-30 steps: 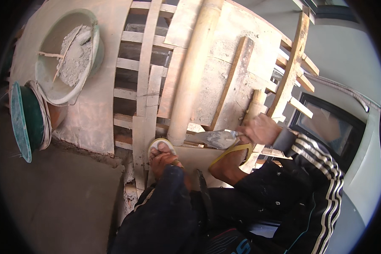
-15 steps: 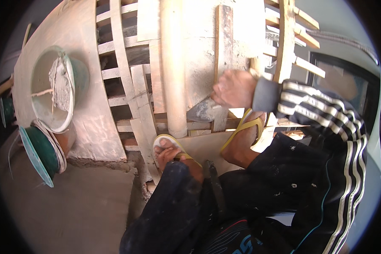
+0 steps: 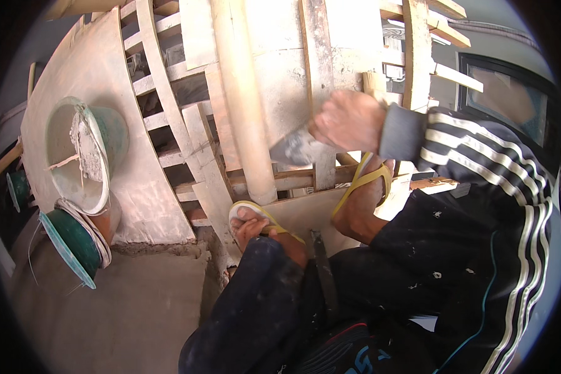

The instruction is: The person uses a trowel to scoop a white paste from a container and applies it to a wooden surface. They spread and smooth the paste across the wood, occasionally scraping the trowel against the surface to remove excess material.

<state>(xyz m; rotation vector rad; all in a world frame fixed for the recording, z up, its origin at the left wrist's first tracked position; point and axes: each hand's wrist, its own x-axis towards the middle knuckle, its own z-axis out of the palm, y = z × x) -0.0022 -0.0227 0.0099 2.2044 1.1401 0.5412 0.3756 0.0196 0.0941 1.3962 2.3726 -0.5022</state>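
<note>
My right hand [image 3: 349,121] is closed on a pointed metal trowel [image 3: 293,148], slightly blurred, held low over a pale board [image 3: 280,87] beside a round bamboo pole [image 3: 240,93] and a flat wooden strip [image 3: 318,56]. My left hand [image 3: 248,230] is low beside my left foot in its yellow-strapped sandal [image 3: 240,209], fingers curled; what they grip, if anything, is unclear. My right foot [image 3: 361,206], in a matching sandal, rests near the board at the lower end of the poles.
At the left a pale bucket [image 3: 65,174] with grey powder and sticks leans by a green bucket [image 3: 71,243] on a large sheet [image 3: 149,199]. Slatted timber framing [image 3: 168,81] surrounds the boards. A dark-framed window [image 3: 505,93] is at right, a concrete surface [image 3: 118,299] at lower left.
My right hand and the trowel have moved up and left, closer to the bamboo pole. The view has shifted. My left hand remains by the foot.
</note>
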